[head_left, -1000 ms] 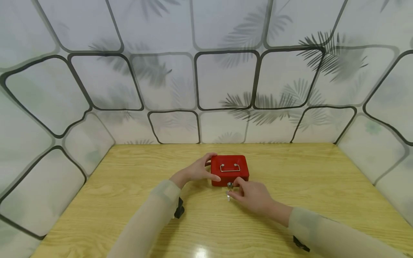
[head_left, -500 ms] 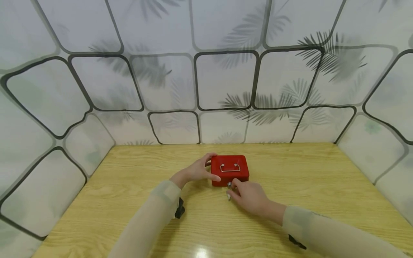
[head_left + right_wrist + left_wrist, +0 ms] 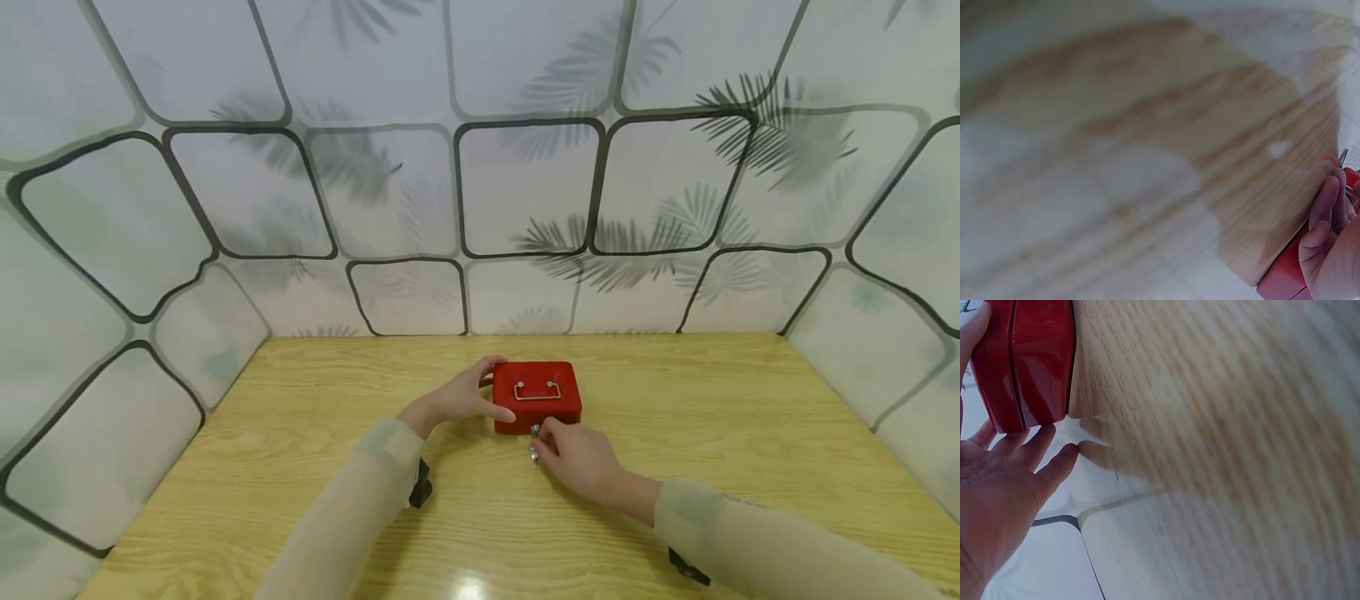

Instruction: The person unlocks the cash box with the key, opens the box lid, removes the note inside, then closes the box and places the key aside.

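Note:
A red cash box (image 3: 555, 377) with a thin metal handle (image 3: 537, 397) on its shut lid sits on the table. My left hand (image 3: 461, 397) holds its left end, thumb on the front corner and fingers at the side and back; the left wrist view shows the fingertips against the red side wall (image 3: 1041, 369). At the box's front, my right hand (image 3: 583, 460) pinches a small key at the lock. A second metal key (image 3: 534, 457) hangs below those fingers. In the right wrist view the curled right hand (image 3: 1335, 244) hides most of the lock area.
The box stands on a wood-grain table (image 3: 300, 467). Behind it and along both sides rise pale patterned walls (image 3: 525, 183) with dark outlines and leaf prints. Black wrist straps show under both sleeves.
My right hand has shifted slightly left and turned a little at the lock, covering more of the keys. The left hand and the box stay put.

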Motion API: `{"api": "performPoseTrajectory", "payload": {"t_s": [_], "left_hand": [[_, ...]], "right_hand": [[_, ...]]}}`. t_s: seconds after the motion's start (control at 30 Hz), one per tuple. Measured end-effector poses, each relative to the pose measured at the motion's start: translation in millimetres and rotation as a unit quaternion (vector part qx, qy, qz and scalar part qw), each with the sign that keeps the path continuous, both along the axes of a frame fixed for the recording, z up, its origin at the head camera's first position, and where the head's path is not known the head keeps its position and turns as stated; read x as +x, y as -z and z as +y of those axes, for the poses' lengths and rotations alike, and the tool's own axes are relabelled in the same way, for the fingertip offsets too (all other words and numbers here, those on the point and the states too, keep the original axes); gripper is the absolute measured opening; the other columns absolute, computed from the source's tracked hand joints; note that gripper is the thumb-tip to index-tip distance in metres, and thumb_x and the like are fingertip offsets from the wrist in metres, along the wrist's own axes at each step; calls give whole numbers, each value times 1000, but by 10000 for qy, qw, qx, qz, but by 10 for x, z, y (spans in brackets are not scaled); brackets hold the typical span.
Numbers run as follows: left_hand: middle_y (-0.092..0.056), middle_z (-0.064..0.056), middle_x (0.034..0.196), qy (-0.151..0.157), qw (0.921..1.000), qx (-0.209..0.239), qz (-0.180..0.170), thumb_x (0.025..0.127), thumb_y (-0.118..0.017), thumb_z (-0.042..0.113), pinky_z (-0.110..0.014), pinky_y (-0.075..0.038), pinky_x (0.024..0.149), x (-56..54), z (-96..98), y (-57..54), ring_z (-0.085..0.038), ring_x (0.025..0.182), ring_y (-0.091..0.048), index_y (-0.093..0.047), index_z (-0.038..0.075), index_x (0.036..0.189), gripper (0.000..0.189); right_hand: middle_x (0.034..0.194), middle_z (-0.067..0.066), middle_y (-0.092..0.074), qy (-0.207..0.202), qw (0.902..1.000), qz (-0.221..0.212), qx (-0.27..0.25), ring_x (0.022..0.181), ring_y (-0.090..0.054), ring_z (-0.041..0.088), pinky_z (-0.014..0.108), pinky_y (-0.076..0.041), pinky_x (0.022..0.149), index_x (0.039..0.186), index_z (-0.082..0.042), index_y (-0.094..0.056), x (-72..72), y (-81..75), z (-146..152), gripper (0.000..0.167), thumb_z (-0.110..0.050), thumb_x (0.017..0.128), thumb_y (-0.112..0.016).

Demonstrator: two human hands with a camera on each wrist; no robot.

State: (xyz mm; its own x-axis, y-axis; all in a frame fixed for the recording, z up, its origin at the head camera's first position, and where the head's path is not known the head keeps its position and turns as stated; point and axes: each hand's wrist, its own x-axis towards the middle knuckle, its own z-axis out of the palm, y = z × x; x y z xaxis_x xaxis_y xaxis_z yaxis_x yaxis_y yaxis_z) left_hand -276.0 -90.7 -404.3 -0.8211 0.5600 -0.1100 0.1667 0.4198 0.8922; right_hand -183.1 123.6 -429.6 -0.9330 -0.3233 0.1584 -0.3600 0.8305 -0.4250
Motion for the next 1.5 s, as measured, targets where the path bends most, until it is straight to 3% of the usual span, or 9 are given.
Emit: {"api": "performPoseTrajectory", "payload": {"t_s": [0.33, 0.6, 0.87, 1.13, 1.5], "left_hand": [[-34, -8, 152, 6, 10000, -15, 4, 79, -83, 22, -48, -27, 112, -9, 10, 10, -32, 141, -29, -25, 10, 152, 94], [-35, -8, 152, -15, 10000, -11, 5, 79, -83, 23, -48, -26, 112, -7, 7, 2, -32, 141, -29, -26, 11, 152, 94], [-36, -9, 151, -20, 10000, 7, 2, 79, -83, 22, -49, -26, 112, -12, 4, 18, -34, 140, -29, -26, 10, 152, 94], [-37, -9, 151, -35, 10000, 12, -17, 78, -84, 21, -49, -25, 112, -17, -6, 38, -33, 141, -28, -25, 11, 152, 95], [-35, -9, 152, -32, 10000, 71, -46, 79, -83, 20, -49, -27, 112, -19, -2, 56, -32, 141, -27, -24, 11, 153, 95]], "right_hand": [[60, -8, -46, 418, 9973, -316, -510, 53, -42, 9, 25, -34, 50, 86, -13, -61, 20, 11, -27, 11, -20, 92, -67], [58, -4, -51, 615, 9847, -1008, -1285, 51, -46, 11, 25, -37, 48, 90, -8, -64, 35, 6, -55, 9, -14, 95, -62], [55, 3, -53, 431, 9554, -1837, -2273, 46, -41, 12, 22, -31, 44, 95, -1, -60, 15, 34, -30, 12, -8, 100, -51], [57, 5, -56, 235, 9130, -2565, -3164, 38, -35, 7, 19, -30, 37, 100, 7, -52, 16, 28, -22, 17, -4, 104, -40], [59, 3, -58, 327, 8931, -3055, -3286, 39, -39, 7, 18, -31, 39, 99, 5, -51, 10, 0, -17, 19, -6, 105, -36]]}}
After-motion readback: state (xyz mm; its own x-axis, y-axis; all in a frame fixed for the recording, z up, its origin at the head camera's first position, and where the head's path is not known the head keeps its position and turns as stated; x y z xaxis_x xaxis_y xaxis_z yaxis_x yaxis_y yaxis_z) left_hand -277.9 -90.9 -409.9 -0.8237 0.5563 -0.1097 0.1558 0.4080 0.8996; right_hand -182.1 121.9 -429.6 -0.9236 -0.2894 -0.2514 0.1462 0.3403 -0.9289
